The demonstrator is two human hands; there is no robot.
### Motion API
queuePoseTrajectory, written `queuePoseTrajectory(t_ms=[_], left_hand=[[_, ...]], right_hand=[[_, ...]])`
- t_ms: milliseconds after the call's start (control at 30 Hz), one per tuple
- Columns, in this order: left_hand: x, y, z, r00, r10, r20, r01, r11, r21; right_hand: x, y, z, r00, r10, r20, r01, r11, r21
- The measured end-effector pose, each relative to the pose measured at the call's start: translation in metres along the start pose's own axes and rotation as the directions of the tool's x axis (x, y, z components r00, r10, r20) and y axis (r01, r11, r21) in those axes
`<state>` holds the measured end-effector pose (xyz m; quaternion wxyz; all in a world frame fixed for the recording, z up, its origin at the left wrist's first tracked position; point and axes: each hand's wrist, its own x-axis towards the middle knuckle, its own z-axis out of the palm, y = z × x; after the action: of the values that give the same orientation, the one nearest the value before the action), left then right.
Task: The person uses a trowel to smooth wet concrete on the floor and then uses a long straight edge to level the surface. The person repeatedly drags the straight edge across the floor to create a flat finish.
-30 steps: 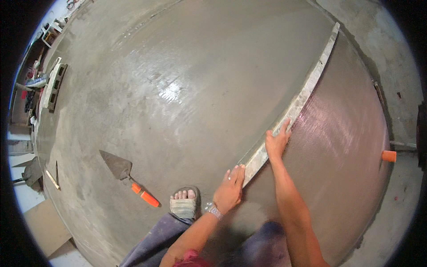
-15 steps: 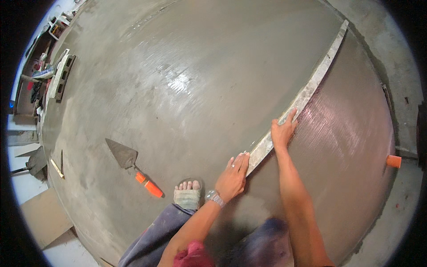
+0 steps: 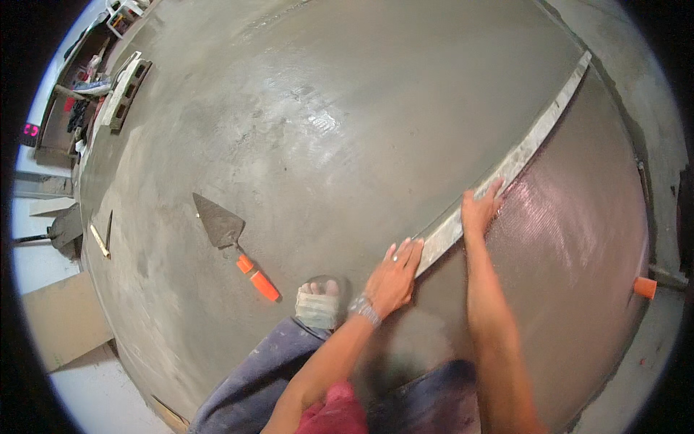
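Note:
A long, pale, cement-smeared straightedge (image 3: 535, 141) lies slantwise on the wet grey cement floor (image 3: 347, 195), running from near my feet toward the far right. My left hand (image 3: 395, 275), with a watch on its wrist and a ring, is closed over the near end, fingers across the top. Farther along the bar, my right hand (image 3: 480, 210) grips it, thumb on one side and fingers reaching over. A pointing trowel (image 3: 220, 226) with an orange handle rests on the cement to the left, apart from both hands. Fine ridges mark the cement right of the straightedge.
My sandaled foot (image 3: 318, 307) stands between the trowel and my left hand. An orange pipe stub (image 3: 645, 288) sticks up at the right edge. Leftward are a flat board (image 3: 69, 318), a shovel blade (image 3: 66, 230), a hollow block (image 3: 131, 94) and a cluttered wooden box (image 3: 54, 134).
The view has turned, shifting the floor and trowel across the picture. Both hands keep their hold on the straightedge; whether it slid slightly over the cement, I cannot tell.

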<state>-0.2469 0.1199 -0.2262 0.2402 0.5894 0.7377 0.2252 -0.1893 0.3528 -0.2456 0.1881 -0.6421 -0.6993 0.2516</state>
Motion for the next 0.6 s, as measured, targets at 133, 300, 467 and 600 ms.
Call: queuePoseTrajectory(t_ms=[133,300,467,600], left_hand=[[-0.009,0.001,-0.007,1.000,0.022,0.019,-0.023,1.000,0.010],[0.010,-0.009,-0.005,0.999,0.026,-0.021,-0.024,0.996,0.089],[0.001,-0.006,-0.005,0.999,0.027,0.028,-0.029,0.995,0.097],[0.007,-0.012,-0.009,0.999,0.024,0.027,-0.026,0.997,0.075]], right_hand=[[-0.008,0.001,0.000,1.000,-0.025,-0.005,0.025,1.000,0.015],[0.008,-0.011,-0.002,1.000,0.023,0.009,-0.023,0.998,0.063],[-0.001,-0.005,-0.001,1.000,0.003,-0.013,-0.002,0.998,0.067],[0.001,-0.029,-0.006,0.995,0.083,0.047,-0.088,0.989,0.116]])
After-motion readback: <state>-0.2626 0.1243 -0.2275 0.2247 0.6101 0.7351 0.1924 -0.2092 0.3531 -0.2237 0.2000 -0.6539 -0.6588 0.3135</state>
